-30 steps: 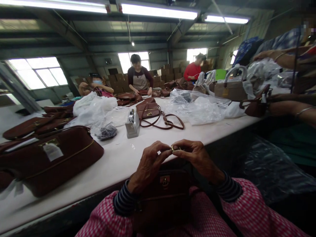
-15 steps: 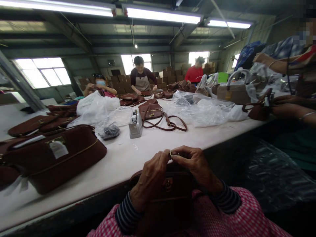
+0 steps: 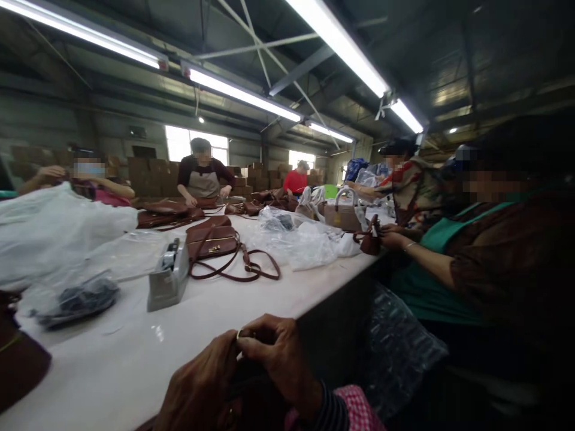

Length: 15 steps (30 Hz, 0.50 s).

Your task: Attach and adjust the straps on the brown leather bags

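A small gold-coloured metal ring (image 3: 239, 334) with a bit of brown leather by it sits between my fingertips. My right hand (image 3: 281, 359) pinches it between thumb and forefinger. Against its other side press the closed fingers of my left hand (image 3: 197, 380), whose exact grip is hidden by its own back. Below both hands is a dark brown handbag (image 3: 251, 404), mostly hidden and in shadow, close to my body at the table edge.
On the white table (image 3: 135, 359) stand a grey tape dispenser (image 3: 168, 278) and a brown bag with a long strap (image 3: 213, 239). Clear plastic wrapping (image 3: 300, 239) lies beyond. Another brown bag (image 3: 22, 359) is at left. A co-worker in a green apron (image 3: 431, 275) handles a small bag at right.
My view has swung to the right, so table things appear further left and the co-worker at right shows more. My hands sit lower in view, still at the metal ring.
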Motion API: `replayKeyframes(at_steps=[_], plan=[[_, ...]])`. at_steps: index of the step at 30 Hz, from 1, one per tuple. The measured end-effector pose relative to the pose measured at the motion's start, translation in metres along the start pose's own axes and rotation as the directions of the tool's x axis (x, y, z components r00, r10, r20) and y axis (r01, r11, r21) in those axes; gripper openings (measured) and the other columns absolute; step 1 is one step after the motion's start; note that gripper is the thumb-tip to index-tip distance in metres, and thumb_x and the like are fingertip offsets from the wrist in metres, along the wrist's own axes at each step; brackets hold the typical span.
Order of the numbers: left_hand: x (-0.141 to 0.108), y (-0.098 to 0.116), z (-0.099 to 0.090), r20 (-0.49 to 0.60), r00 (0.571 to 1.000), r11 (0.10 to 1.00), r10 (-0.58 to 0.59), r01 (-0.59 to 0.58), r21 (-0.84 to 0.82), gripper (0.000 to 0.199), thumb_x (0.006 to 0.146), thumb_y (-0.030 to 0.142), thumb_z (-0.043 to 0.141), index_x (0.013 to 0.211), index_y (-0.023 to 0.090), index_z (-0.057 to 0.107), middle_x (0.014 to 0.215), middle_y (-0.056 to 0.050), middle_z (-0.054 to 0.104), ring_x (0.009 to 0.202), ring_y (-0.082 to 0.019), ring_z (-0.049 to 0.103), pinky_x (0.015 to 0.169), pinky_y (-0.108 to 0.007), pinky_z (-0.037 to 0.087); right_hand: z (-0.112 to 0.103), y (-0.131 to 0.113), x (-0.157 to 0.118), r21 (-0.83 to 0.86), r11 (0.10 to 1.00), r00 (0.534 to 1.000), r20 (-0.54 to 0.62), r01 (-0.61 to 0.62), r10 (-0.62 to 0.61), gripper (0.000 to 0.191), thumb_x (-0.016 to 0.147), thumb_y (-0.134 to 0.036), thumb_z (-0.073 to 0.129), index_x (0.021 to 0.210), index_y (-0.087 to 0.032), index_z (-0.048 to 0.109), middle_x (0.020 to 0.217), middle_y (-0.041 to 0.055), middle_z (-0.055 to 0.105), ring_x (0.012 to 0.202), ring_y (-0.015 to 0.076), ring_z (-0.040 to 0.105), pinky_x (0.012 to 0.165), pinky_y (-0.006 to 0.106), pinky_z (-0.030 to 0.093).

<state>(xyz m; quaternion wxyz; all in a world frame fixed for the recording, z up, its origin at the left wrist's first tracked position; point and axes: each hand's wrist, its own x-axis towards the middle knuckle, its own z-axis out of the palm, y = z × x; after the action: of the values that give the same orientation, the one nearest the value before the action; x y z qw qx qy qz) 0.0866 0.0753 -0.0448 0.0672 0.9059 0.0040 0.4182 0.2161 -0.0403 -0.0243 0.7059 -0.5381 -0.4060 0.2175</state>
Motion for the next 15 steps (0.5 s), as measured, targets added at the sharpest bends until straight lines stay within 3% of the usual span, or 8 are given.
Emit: replayKeyframes(at_steps=[3, 5, 7, 9, 13, 15], plan=[[-0.002, 0.009, 0.002, -0.135, 0.991, 0.993, -0.009, 0.024, 0.112, 0.024, 0.094, 0.013, 0.045, 0.107, 0.022, 0.063, 0.090, -0.004, 0.076, 0.068, -0.017, 0.075, 0.052, -0.021, 0.053, 0.010, 0.000, -0.008, 0.008, 0.999, 0.999, -0.032, 0.038, -0.038, 0.012, 0.080, -0.029, 0.083, 0.085, -0.018, 0.081, 0.080, 0.0011, 0.077, 0.072, 0.0153, 0.068, 0.067, 0.023, 0.053], [-0.003, 0.019, 0.002, -0.157, 0.979, 0.982, -0.131, 0.149, 0.112, 0.025, 0.100, 0.016, 0.041, 0.101, 0.021, 0.065, 0.085, -0.004, 0.077, 0.065, -0.016, 0.075, 0.053, -0.021, 0.052, 0.016, 0.001, -0.016, -0.020, 0.997, 0.995, -0.060, 0.078, -0.079, 0.009, 0.082, -0.028, 0.081, 0.086, -0.019, 0.081, 0.081, 0.0005, 0.077, 0.075, 0.0151, 0.069, 0.069, 0.022, 0.054], [-0.004, 0.026, 0.004, -0.158, 0.925, 0.934, -0.346, 0.355, 0.033, 0.024, 0.103, 0.020, 0.042, 0.100, 0.020, 0.066, 0.077, -0.001, 0.076, 0.060, -0.015, 0.074, 0.054, -0.022, 0.051, 0.020, 0.005, -0.020, -0.064, 0.991, 0.988, -0.091, 0.117, -0.122, 0.008, 0.084, -0.028, 0.080, 0.087, -0.020, 0.080, 0.081, -0.0002, 0.077, 0.074, 0.0147, 0.070, 0.068, 0.021, 0.054], [-0.006, 0.030, 0.008, -0.147, 0.868, 0.879, -0.475, 0.477, -0.023, 0.023, 0.103, 0.022, 0.045, 0.100, 0.020, 0.068, 0.076, -0.001, 0.077, 0.059, -0.015, 0.073, 0.056, -0.022, 0.051, 0.023, 0.010, -0.022, -0.117, 0.981, 0.980, -0.112, 0.153, -0.166, 0.008, 0.085, -0.028, 0.080, 0.089, -0.021, 0.080, 0.082, -0.0004, 0.077, 0.073, 0.0143, 0.070, 0.067, 0.020, 0.055], [-0.009, 0.032, 0.012, -0.142, 0.780, 0.792, -0.610, 0.599, -0.116, 0.020, 0.102, 0.023, 0.050, 0.102, 0.021, 0.070, 0.076, 0.000, 0.077, 0.060, -0.016, 0.072, 0.056, -0.023, 0.048, 0.025, 0.015, -0.025, -0.210, 0.956, 0.960, -0.146, 0.207, -0.240, 0.009, 0.086, -0.029, 0.078, 0.091, -0.021, 0.079, 0.085, 0.0004, 0.079, 0.073, 0.0150, 0.071, 0.067, 0.021, 0.056], [-0.009, 0.030, 0.009, -0.084, 0.769, 0.768, -0.633, 0.612, -0.186, 0.019, 0.102, 0.024, 0.051, 0.102, 0.022, 0.069, 0.077, 0.000, 0.077, 0.063, -0.016, 0.071, 0.059, -0.023, 0.048, 0.025, 0.015, -0.025, -0.222, 0.954, 0.960, -0.152, 0.200, -0.236, 0.010, 0.086, -0.030, 0.078, 0.091, -0.021, 0.079, 0.084, 0.0007, 0.078, 0.072, 0.0157, 0.071, 0.066, 0.022, 0.057]])
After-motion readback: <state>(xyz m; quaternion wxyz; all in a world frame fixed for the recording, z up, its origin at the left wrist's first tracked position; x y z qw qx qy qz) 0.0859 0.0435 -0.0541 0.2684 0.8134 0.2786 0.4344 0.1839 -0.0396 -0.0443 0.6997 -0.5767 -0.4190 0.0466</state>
